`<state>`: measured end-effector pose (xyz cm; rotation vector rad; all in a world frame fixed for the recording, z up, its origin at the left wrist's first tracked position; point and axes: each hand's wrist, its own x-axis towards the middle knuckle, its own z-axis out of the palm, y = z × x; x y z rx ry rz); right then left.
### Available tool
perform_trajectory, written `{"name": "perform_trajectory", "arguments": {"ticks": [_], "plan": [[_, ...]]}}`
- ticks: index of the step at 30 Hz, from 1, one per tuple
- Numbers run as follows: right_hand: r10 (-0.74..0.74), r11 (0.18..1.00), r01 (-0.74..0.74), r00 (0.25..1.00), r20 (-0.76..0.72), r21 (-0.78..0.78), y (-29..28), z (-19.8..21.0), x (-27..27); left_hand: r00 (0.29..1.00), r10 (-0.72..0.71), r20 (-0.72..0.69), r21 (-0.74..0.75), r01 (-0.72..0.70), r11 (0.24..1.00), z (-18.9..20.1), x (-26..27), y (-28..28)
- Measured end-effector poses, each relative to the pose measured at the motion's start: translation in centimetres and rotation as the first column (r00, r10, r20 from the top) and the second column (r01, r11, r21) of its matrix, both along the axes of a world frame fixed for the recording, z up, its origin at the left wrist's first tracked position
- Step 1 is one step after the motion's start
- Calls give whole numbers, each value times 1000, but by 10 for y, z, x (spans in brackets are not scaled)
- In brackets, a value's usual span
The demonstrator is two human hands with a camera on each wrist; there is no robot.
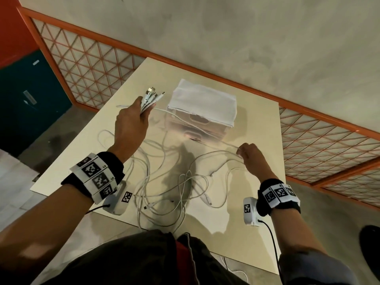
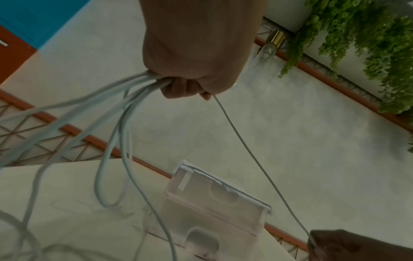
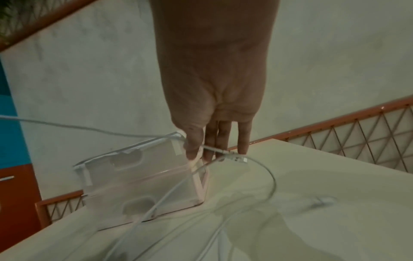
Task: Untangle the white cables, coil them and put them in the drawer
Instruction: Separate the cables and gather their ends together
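From the head view, the left hand [image 1: 131,122] is raised above the surface [image 1: 253,233], its fingers wrapped round a bundle of white cables [image 1: 164,188] just below their plugs [image 1: 153,93], which fan out toward the drawer box [image 1: 202,109]. Gathering the ends this way likely keeps the freed ones sorted while the rest hangs loose. The tangle itself lies in loops on the surface on the near side of the drawer box. The right hand [image 1: 250,156], nearer than the box and to its right, pinches one cable that runs taut back to the left hand.

In the left wrist view, the left hand's fingers [image 2: 185,88] are clamped on several strands that droop toward the surface, and one thin strand stretches down to the right hand at the lower right corner, passing beside the closed drawer box.

In the right wrist view, the thumb and fingers [image 3: 194,141] pinch that cable near its plug, just in front of the drawer box, apparently drawing it out of the tangle.
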<state>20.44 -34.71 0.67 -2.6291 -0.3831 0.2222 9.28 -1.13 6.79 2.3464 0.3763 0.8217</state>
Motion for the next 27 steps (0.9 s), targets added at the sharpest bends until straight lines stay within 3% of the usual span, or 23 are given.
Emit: {"name": "perform_trajectory", "arguments": {"ticks": [3, 7, 9, 11, 15, 17, 20, 22, 23, 25, 27], "plan": [[-53, 998, 50, 992, 116, 29, 0, 10, 3, 999, -1, -33, 10, 2, 1000, -1, -2, -1], [-53, 996, 41, 986, 158, 74, -2, 30, 6, 990, -23, -139, -13, 22, 1000, 1, -4, 8], [-20, 994, 17, 1000, 24, 107, -5, 38, 3, 977, -51, -209, -55, 41, 998, 2, -6, 13], [12, 997, 6, 977, -214, 83, -9, 41, -3, 937, -116, -328, -149, 70, 986, 3, -5, 17], [32, 979, -156, 759, -650, -133, -19, 26, -18, 735, -311, -603, -246, 199, 948, 1, -2, 20], [-17, 953, -206, 693, -721, -221, -24, 11, -25, 609, -402, -684, -280, 289, 915, -2, -5, 15], [-82, 942, -196, 654, -752, -274, -28, -5, -31, 449, -474, -758, -317, 382, 868, -11, -11, 8], [-112, 948, -144, 685, -720, -284, -25, -6, -28, 412, -450, -792, -295, 387, 874, -18, -13, 4], [-121, 951, -105, 741, -661, -292, -23, -6, -23, 410, -426, -807, -276, 376, 885, -21, -13, 2], [-156, 960, 27, 879, -451, -279, -16, -7, -13, 403, -391, -828, -247, 364, 898, -25, -13, -1], [-197, 971, 158, 954, -228, -178, -8, -14, -4, 405, -391, -826, -252, 356, 900, -28, -13, -2]]}}
